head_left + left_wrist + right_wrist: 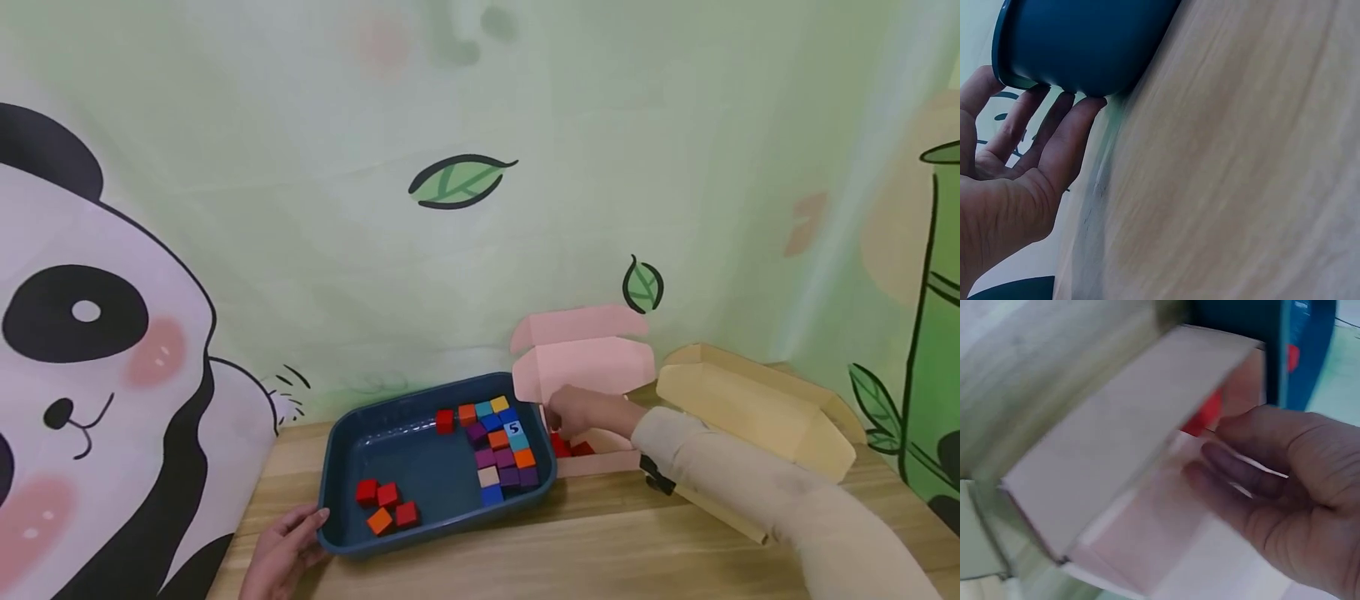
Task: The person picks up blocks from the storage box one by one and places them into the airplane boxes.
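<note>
At the near left corner of the blue tray, my left hand holds the rim, thumb up at the edge. In the left wrist view its fingertips touch the tray's outer wall. My right hand is over the opened pink box, just right of the tray. Red cubes lie inside the box below it. In the right wrist view the bent fingers are spread beside a red cube, with no cube visible between them; the picture is blurred.
Several red cubes and an orange cube sit in the tray's near left. Mixed coloured cubes, one marked 5, fill its right end. A yellow open box stands right of the pink one, partly behind my right sleeve.
</note>
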The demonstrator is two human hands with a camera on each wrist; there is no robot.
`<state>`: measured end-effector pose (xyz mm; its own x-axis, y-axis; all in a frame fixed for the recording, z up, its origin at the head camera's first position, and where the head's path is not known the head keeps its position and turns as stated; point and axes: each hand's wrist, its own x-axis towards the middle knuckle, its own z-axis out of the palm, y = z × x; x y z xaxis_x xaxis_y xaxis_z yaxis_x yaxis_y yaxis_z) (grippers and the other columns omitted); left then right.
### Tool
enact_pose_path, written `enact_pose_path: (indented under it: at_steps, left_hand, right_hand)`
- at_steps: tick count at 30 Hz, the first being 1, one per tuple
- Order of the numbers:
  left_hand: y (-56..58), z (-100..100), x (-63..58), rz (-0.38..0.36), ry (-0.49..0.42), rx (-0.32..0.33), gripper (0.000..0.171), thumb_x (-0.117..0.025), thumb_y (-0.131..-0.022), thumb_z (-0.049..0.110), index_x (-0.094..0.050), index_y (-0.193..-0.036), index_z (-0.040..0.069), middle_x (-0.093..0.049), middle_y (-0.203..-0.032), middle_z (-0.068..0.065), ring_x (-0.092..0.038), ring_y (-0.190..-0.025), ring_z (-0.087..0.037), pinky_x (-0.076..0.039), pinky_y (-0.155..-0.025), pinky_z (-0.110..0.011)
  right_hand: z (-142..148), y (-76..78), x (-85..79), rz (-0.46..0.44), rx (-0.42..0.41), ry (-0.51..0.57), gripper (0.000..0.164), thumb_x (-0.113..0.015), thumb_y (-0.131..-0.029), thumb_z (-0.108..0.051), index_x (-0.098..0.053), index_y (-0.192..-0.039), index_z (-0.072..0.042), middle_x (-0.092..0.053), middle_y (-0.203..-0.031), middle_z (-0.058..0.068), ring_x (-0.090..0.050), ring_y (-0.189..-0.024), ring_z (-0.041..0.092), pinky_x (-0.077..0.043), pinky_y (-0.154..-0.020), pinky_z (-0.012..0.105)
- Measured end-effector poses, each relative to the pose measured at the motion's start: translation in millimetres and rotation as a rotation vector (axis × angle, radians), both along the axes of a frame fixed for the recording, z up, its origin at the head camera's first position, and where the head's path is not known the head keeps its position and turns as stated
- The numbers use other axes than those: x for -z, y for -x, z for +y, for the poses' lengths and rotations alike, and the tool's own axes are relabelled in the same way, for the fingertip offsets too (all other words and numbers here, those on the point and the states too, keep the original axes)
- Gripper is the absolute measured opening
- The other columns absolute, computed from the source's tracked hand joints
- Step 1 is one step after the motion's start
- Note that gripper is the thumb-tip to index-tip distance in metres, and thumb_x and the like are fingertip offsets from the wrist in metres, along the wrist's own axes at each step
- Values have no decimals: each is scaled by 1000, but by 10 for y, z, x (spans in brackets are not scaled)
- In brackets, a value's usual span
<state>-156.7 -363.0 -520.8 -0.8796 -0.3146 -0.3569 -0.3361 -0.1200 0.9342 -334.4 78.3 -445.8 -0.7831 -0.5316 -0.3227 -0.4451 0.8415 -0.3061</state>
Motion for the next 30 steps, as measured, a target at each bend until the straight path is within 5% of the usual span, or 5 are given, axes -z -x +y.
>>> enact_pose_path:
  at_steps: [6,12,21,30]
  left_hand:
    - [-20,0,15,-15,8,7,40,-73,-84,23,-63,-117,4,-64,-99,-4,-64,-83,-18,-55,-74,-39]
    - [-18,-7,13,-5,-7,0,34,-73,-83,23,-65,-113,8,-65,-97,-2,-64,-82,-17,-55,-74,-39]
    - [-11,10,-11,17,-23,7,29,-74,-82,25,-68,-105,10,-64,-97,-1,-65,-83,-17,-55,-75,-39]
    - [-22,19,-10,30,-28,-4,34,-75,-81,24,-66,-108,6,-65,-98,-4,-66,-84,-18,-55,-75,-38]
  right_hand:
    - [-9,-55,-253,94,-60,55,9,-71,-84,-8,-71,-91,-14,-63,-79,-3,-56,-75,15,-51,-70,26]
    - [-240,-68,-477,101,-217,198,12,-66,-87,-9,-71,-93,-19,-67,-91,-5,-58,-81,9,-52,-78,22]
    - [-803,-41,-332,78,-319,158,19,-66,-87,-10,-70,-105,-13,-69,-103,-1,-60,-83,9,-51,-72,20]
    - [-1153,110,-49,118,-247,81,23,-71,-81,-5,-71,-103,-14,-68,-97,-5,-59,-84,10,-51,-75,22]
